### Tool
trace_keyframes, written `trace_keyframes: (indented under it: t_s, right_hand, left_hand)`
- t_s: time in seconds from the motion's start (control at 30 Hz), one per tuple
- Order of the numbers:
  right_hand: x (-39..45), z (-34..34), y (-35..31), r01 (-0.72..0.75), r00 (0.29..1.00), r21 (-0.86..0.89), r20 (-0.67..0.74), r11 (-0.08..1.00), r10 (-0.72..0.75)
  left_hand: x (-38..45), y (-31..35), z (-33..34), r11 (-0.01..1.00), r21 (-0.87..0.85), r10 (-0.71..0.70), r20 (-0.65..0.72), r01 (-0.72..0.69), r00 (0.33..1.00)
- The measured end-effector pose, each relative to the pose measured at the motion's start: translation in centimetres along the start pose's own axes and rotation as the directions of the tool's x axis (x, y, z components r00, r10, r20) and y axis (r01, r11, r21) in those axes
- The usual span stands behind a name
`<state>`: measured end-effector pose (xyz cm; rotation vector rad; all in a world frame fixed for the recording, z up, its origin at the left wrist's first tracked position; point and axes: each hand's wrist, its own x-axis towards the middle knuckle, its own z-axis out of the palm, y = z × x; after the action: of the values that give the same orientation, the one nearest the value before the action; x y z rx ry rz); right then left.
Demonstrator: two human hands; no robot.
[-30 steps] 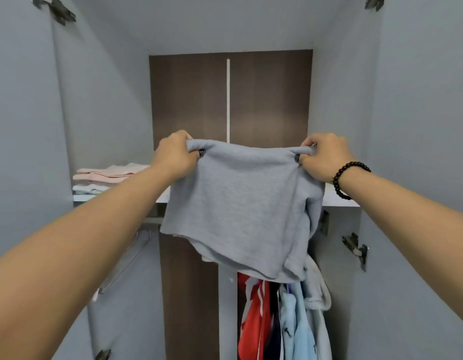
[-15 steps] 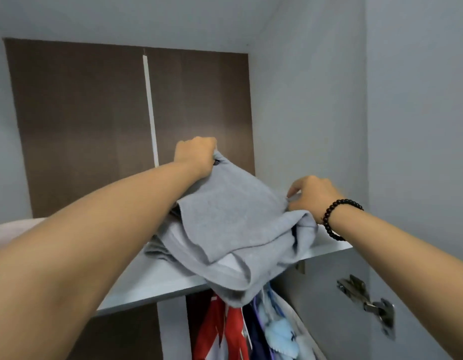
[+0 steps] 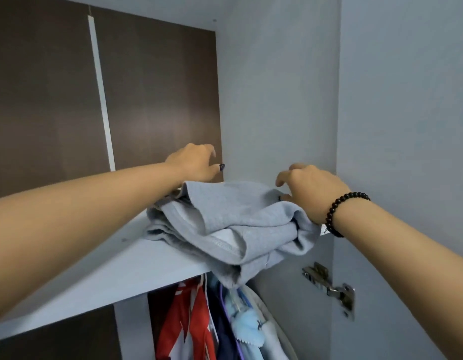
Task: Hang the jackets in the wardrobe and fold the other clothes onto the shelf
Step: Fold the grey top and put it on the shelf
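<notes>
Our grey sweatshirt (image 3: 230,224) lies loosely folded at the right end of the wardrobe shelf (image 3: 136,271), one corner drooping over the front edge above the hanging jackets (image 3: 199,320). Our left hand (image 3: 196,162) hovers released behind it; our right hand (image 3: 311,188) rests on it, fingers relaxed. The knit looks soft, light and floppy, so we would grasp the overhanging fold and tuck it in.

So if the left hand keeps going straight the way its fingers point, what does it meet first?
Probably the wardrobe's grey right side wall near the back corner. The left hand points over the grey garment, though depth is unclear.
</notes>
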<state>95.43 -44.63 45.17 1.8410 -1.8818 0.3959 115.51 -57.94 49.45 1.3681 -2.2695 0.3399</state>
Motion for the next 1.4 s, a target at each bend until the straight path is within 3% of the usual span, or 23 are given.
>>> trace_keyframes:
  t_s: [0.07, 0.13, 0.2, 0.3, 0.4, 0.47, 0.53, 0.6, 0.77, 1.0, 1.4]
  right_hand:
    - [-0.5, -0.1, -0.6, 0.147, 0.986, 0.277, -0.121, 0.95, -0.117]
    - [-1.5, 0.0, -1.8, 0.266, 0.964, 0.587, -0.185, 0.765, -0.193]
    - [-3.0, 0.5, -3.3, 0.331, 0.937, 0.742, -0.187, 0.583, -0.294]
    - [-4.5, 2.0, -5.0, 0.441, 0.88, 0.643, -0.174, 0.626, -0.441]
    - [-4.9, 2.9, -5.9, 0.471, 0.881, 0.5, -0.216, 0.727, -0.421]
    - [-5.0, 3.2, -6.3, 0.451, 0.892, 0.473, -0.232, 0.757, -0.387]
    - [-5.0, 3.5, -6.5, 0.411, 0.912, 0.465, -0.211, 0.784, -0.353]
    - [-4.6, 3.5, -6.7, 0.352, 0.936, 0.474, -0.172, 0.807, -0.307]
    - [-2.5, 3.4, -6.7, 0.232, 0.969, 0.487, -0.042, 0.842, -0.242]
    - [2.1, 3.9, -5.6, 0.137, 0.936, 0.529, 0.208, 0.838, -0.284]
    - [5.4, 5.3, -5.6, 0.091, 0.912, 0.553, 0.288, 0.828, -0.293]
  left_hand:
    - [-2.1, -0.6, -1.0, 0.999, 0.008, -0.048, 0.013, 0.048, 0.999]
    - [-4.4, -1.0, -2.0, 0.997, 0.046, -0.062, 0.047, 0.06, 0.997]
    - [-6.5, -1.6, -3.0, 0.995, 0.042, -0.094, 0.047, 0.092, 0.995]
    - [-8.9, -1.8, -4.0, 0.97, -0.087, -0.218, 0.085, 0.226, 0.972]
    - [-10.1, -0.2, -3.8, 0.948, -0.124, -0.265, 0.193, 0.292, 0.945]
    - [-10.2, 0.6, -2.5, 0.986, 0.114, -0.144, 0.232, 0.12, 0.962]
    - [-9.9, 1.0, -0.9, 0.949, 0.314, -0.059, 0.269, -0.03, 0.961]
    - [-8.9, 1.0, 0.5, 0.909, 0.406, -0.025, 0.283, -0.096, 0.959]
    - [-5.8, 0.7, 2.3, 0.895, 0.427, -0.019, 0.319, -0.126, 0.948]
    - [-1.8, -0.1, 5.0, 0.901, 0.395, 0.034, 0.347, -0.18, 0.937]
    - [-0.1, -1.7, 6.7, 0.979, 0.198, -0.027, 0.322, -0.039, 0.946]
